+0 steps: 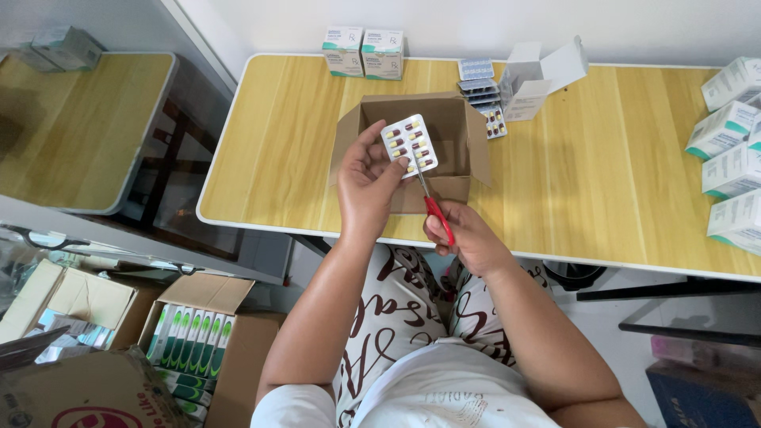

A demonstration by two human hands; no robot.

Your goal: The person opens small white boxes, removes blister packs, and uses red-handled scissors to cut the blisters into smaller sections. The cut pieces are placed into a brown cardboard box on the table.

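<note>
Looking down from head height, a seated person is working at the near edge of a pale wooden table (261,158). The left hand (366,176) is holding a blister pack of capsules (410,145) up over an open brown cardboard box (452,131), its grip closed on the pack's lower left edge with thumb and fingers pinching it. The right hand (468,238) is gripping red-handled scissors (432,204), fingers wrapped tight through the handles, and the blades are pointing up and touching the lower edge of the pack; how far apart the blades are standing is too small to tell. The box is sitting on the table just in front of the person, flaps spread outward. Behind it a short stack of more blister packs (479,87) is lying beside an opened white carton (533,79). Two sealed white and teal cartons (363,52) are standing at the far edge near the wall, and several more cartons (729,150) are lining the right side of the table. On the floor to the left, a cardboard case of green and white boxes (190,341) is standing open.
</note>
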